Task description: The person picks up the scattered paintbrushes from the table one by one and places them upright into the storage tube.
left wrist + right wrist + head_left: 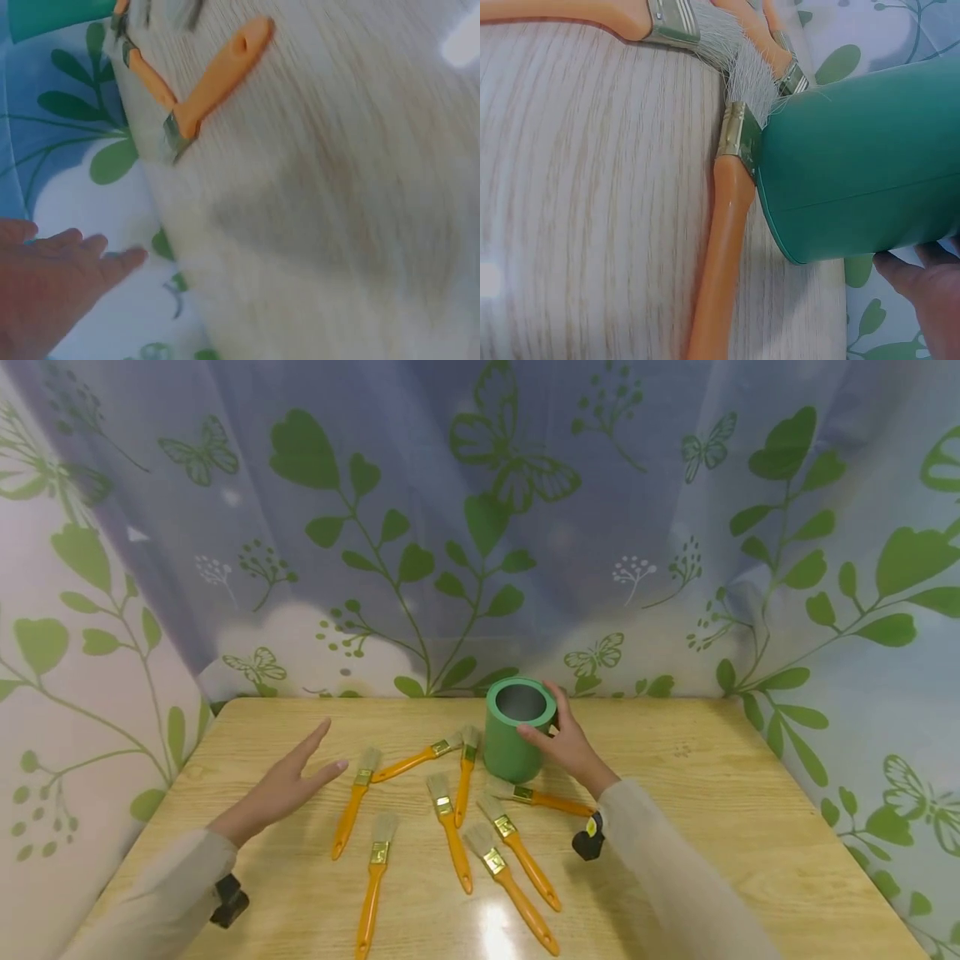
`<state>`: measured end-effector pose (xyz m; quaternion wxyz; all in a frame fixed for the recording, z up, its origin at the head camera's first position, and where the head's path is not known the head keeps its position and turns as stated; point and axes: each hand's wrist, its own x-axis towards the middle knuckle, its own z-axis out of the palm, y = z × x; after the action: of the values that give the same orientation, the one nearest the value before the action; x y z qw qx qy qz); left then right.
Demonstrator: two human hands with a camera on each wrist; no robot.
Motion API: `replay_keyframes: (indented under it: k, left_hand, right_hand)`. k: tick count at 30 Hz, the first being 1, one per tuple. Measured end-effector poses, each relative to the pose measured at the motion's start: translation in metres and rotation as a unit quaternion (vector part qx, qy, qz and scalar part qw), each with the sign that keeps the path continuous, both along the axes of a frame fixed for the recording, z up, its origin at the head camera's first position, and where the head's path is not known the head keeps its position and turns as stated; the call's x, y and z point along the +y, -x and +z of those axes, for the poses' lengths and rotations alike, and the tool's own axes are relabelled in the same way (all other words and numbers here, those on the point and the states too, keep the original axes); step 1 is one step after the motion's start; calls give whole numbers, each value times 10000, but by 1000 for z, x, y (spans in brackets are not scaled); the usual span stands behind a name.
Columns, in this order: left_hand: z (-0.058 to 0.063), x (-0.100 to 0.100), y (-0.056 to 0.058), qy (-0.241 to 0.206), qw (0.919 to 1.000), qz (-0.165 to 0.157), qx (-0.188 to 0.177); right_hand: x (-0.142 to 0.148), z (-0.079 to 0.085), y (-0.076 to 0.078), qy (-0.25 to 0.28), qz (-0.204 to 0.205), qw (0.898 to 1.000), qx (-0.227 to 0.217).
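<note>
My right hand (pixel 573 750) holds a green cylindrical cup (pixel 512 752) by its right side, thumb in front and fingers around the back. The cup is upright, and its dark inside looks bare from above. In the right wrist view, fingertips (pixel 900 274) touch the green wall (pixel 862 165). A paintbrush (pixel 551 800) with an orange handle lies right by the cup's base. My left hand (pixel 277 789) hovers over the table's left part with straight fingers and holds nothing. Nearest to it is another paintbrush (pixel 352 810); the left wrist view shows an orange handle (pixel 225 75) too.
Several more orange-handled paintbrushes lie scattered on the wooden table (pixel 690 827), among them one brush (pixel 372 893) near the front and one (pixel 408 766) farther back. A curtain (pixel 600 568) with leaves and butterflies hangs behind the table and along both sides.
</note>
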<state>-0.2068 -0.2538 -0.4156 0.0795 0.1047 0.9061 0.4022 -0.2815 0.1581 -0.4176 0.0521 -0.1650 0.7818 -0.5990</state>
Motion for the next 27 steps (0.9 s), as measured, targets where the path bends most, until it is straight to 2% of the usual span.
replay_keyframes:
  k: [3, 5, 9, 14, 17, 19, 23, 24, 27]
  left_hand:
    - [-7, 1, 5, -562, 9969, 159, -529]
    - [-12, 1, 8, -902, 9927, 238, -759]
    - [-22, 4, 13, -1284, 9859, 438, -981]
    - [-37, 8, 20, -1532, 9793, 743, -1095]
    - [-45, 11, 22, -1522, 9771, 921, -1169]
    - [-51, 14, 24, -1503, 9761, 1060, -1158]
    - [-59, 21, 25, -1322, 9773, 1333, -984]
    - [-61, 22, 26, -1241, 9784, 1394, -893]
    - [-62, 28, 27, -895, 9831, 1486, -580]
  right_hand:
    - [0, -1, 1, 109, 17, 9999, 16]
    - [0, -1, 0, 139, 21, 9999, 40]
    - [0, -2, -1, 240, 31, 9997, 47]
    - [-1, -3, -1, 299, 3, 9996, 10]
    - [-2, -4, 0, 226, -19, 9997, -3]
    - [-1, -12, 6, 203, -68, 9998, 44]
    - [2, -22, 12, 251, -91, 9996, 37]
    - [2, -23, 12, 270, -92, 9996, 31]
    - [0, -10, 5, 273, -52, 9996, -88]
